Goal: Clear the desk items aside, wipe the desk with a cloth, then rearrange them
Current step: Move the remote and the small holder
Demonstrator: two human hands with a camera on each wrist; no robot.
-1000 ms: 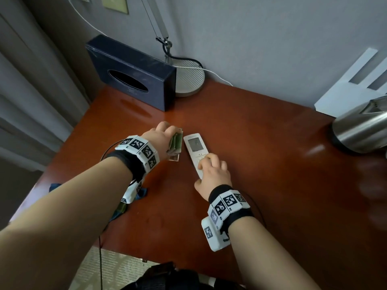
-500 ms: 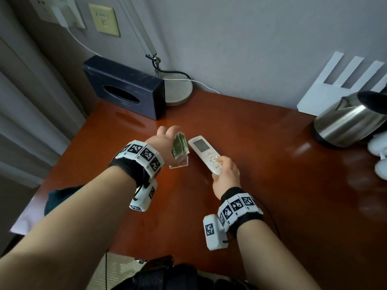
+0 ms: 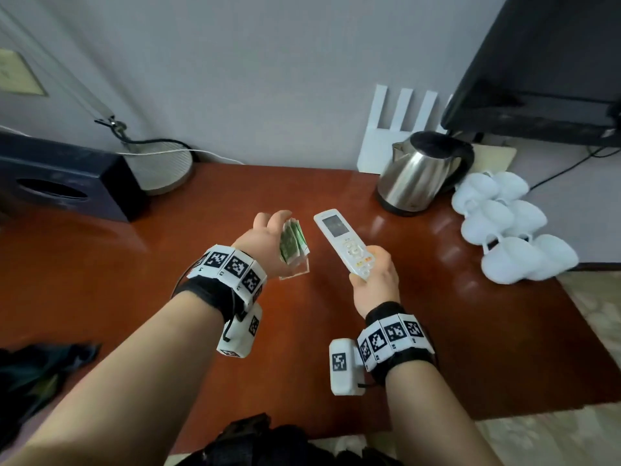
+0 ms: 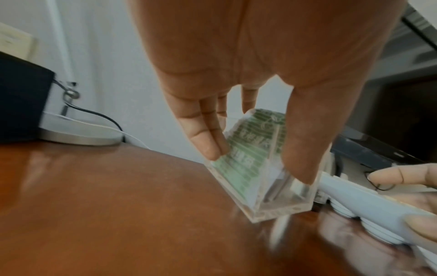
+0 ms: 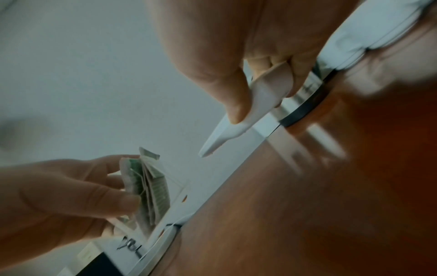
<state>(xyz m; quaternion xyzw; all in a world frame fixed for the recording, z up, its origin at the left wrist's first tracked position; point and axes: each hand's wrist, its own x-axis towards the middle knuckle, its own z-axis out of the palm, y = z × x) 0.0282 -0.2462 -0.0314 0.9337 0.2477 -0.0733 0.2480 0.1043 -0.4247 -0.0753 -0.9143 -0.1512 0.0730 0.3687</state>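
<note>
Left wrist view: fingers (image 4: pixel 208 138) and thumb of the left hand (image 3: pixel 265 240) pinch a clear holder (image 4: pixel 267 186) stuffed with green packets (image 3: pixel 291 243), clamped from both sides near its top. Right hand (image 3: pixel 374 280) has fingers curled round the lower end of a white remote (image 3: pixel 342 240), thumb on the buttons. Both items are lifted clear of the tabletop (image 3: pixel 100 280), over its middle, just beside each other but not touching.

Step looks like clearing items aside. To do it well: keep the holder upright so packets don't spill, carry both toward the right edge by the kettle (image 3: pixel 420 176) and cups (image 3: pixel 510 227), or the back-left corner by the tissue box (image 3: pixel 60 183), and set them down flat, leaving the centre free for wiping.

Remote's long axis runs from near-right to far-left, screen end pointing toward the back edge, face up. Holder stands roughly upright, slightly tilted, opening upward.
</note>
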